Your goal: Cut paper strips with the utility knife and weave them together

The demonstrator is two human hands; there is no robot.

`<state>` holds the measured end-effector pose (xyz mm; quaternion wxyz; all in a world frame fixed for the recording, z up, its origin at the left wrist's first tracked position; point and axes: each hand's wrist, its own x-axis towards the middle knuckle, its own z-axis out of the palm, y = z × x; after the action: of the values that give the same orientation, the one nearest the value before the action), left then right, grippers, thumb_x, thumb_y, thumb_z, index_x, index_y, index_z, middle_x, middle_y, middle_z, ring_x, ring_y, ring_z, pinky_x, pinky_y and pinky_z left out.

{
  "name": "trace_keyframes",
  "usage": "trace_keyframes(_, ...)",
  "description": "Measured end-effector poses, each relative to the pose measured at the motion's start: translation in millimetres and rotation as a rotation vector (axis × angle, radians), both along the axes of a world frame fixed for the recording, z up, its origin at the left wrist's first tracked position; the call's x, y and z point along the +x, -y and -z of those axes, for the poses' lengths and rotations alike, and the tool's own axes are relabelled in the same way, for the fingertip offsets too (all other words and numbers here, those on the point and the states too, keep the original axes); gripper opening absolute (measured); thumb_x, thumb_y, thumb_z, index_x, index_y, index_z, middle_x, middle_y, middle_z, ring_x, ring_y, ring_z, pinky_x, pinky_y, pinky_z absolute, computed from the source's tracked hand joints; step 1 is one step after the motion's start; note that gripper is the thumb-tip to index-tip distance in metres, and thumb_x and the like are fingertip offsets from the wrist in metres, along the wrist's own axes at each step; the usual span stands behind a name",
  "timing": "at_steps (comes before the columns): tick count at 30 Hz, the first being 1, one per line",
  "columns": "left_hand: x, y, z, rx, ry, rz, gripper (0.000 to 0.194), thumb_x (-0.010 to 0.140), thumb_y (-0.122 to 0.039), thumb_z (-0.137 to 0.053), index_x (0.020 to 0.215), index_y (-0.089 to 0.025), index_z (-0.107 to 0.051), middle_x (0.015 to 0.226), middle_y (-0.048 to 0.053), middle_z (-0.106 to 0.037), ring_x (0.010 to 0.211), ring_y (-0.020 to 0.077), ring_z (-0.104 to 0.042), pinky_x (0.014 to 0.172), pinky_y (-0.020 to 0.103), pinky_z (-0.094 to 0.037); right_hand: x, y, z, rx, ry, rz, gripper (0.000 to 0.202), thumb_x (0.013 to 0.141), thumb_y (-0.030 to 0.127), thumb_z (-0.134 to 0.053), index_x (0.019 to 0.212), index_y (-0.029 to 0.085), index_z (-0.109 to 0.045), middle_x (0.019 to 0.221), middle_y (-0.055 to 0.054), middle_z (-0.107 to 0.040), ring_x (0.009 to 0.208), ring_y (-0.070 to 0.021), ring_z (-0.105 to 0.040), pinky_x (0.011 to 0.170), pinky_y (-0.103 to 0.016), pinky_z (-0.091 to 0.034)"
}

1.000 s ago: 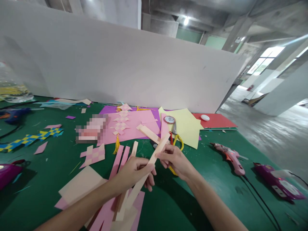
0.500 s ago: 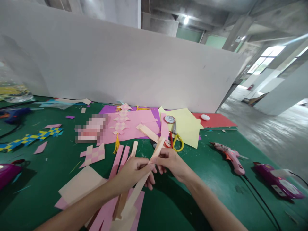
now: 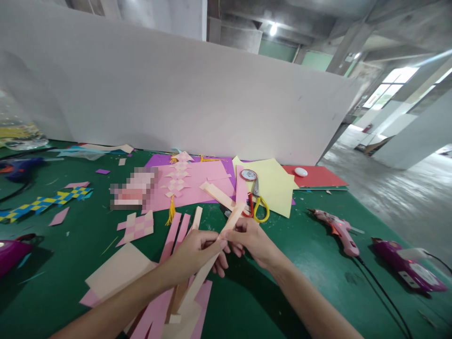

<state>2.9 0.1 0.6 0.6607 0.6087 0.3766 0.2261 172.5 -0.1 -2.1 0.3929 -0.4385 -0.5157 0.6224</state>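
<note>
Your right hand (image 3: 252,238) has moved down beside your left hand (image 3: 197,249), both pinching the long cream paper strip (image 3: 233,218); keep its edges aligned.

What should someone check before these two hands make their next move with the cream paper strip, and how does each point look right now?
1. Left hand has the cream strip between its fingers: ok.
2. Right hand also grips the strip, near its upper end: ok.
3. Glue gun, the pink one, lies away from the right forearm: ok.
4. Glue gun is cool: cannot tell; the picture shows no heat.
5. Area under the left forearm is free of loose paper: not ok; pink strips run beneath it.
6. Scissors are out of the fingers' grasp: ok; they lie beyond the right hand.
</note>
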Motion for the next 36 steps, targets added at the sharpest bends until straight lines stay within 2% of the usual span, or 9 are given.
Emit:
trace_keyframes(12,-1,0,-0.9,-0.062,0.037,0.019,0.034,0.087,-0.043,-0.049,0.079,-0.012,-0.059,0.064,0.006,-0.068,0.055,0.0177,-0.066,0.053,0.027,-0.052,1,-1,0.8,0.024,0.024,-0.024,0.025,0.075,0.036,-0.067,0.066,0.014,-0.059,0.045,0.006,-0.048,0.038,-0.0063,-0.045,0.038,-0.018,-0.029)
trace_keyframes(18,-2,-2,-2.8,-0.07,0.068,-0.011,0.033,0.085,-0.043,-0.051,0.08,-0.011,-0.059,0.063,0.006,-0.067,0.054,0.0183,-0.066,0.053,0.028,-0.052,8,-2,-4.6,0.003,0.04,-0.127,0.024,0.074,0.038,-0.067,0.073,0.015,-0.06,0.057,0.003,-0.058,0.044,-0.0071,-0.051,0.041,-0.018,-0.032)
trace_keyframes(21,-3,-3,-3.2,-0.064,0.071,-0.02,0.032,0.085,-0.041,-0.052,0.079,-0.011,-0.059,0.063,0.007,-0.067,0.053,0.0185,-0.066,0.053,0.029,-0.053,9,-1,-5.5,0.01,0.043,-0.089,0.025,0.072,0.036,-0.069,0.066,0.015,-0.058,0.051,0.003,-0.057,0.042,-0.0075,-0.051,0.041,-0.019,-0.031)
trace_keyframes(30,-4,-1,-3.1,-0.077,0.059,0.04,0.03,0.086,-0.038,-0.05,0.075,-0.011,-0.06,0.061,0.005,-0.067,0.053,0.0167,-0.066,0.052,0.025,-0.051,12,-4,1.3,-0.004,-0.074,0.08,0.023,0.071,0.031,-0.07,0.062,0.017,-0.054,0.047,0.004,-0.054,0.043,-0.0084,-0.049,0.043,-0.021,-0.03)
trace_keyframes(36,-3,0,0.8,-0.123,0.036,0.048,0.027,0.086,-0.035,-0.05,0.076,-0.011,-0.061,0.061,0.005,-0.067,0.053,0.0172,-0.066,0.051,0.025,-0.051,10,-2,-1.2,-0.018,-0.047,0.015,0.022,0.073,0.031,-0.069,0.063,0.015,-0.056,0.046,0.005,-0.053,0.041,-0.0076,-0.048,0.042,-0.02,-0.028)
